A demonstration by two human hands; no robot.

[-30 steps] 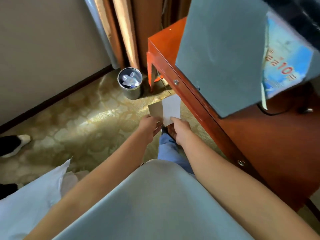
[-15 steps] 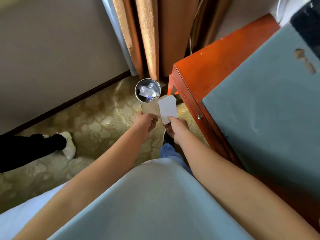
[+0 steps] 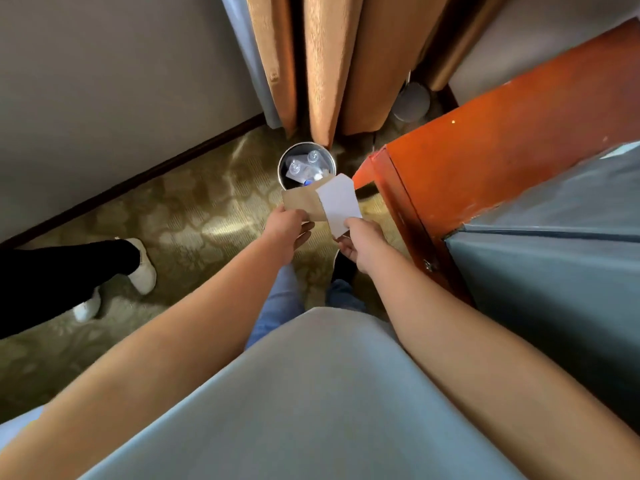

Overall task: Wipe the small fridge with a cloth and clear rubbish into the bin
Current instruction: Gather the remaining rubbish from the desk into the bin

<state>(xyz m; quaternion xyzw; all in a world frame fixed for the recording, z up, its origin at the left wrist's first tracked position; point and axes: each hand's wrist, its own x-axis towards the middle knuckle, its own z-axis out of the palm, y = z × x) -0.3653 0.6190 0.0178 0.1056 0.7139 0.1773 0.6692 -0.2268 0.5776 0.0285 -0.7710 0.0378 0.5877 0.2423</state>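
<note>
Left hand (image 3: 289, 227) pinching brown card (image 3: 302, 203), right hand (image 3: 362, 241) pinching white paper (image 3: 338, 203), fingers clamped on each near edge. Both sheets overlapping, far edges over near rim of round bin (image 3: 307, 165), already holding bottles. Bin hemmed between curtain (image 3: 332, 64) and orange desk (image 3: 485, 150) corner. Grey fridge (image 3: 561, 254) on desk, right. Open carpet (image 3: 194, 216) left, up to another person's white shoes (image 3: 142, 265).
</note>
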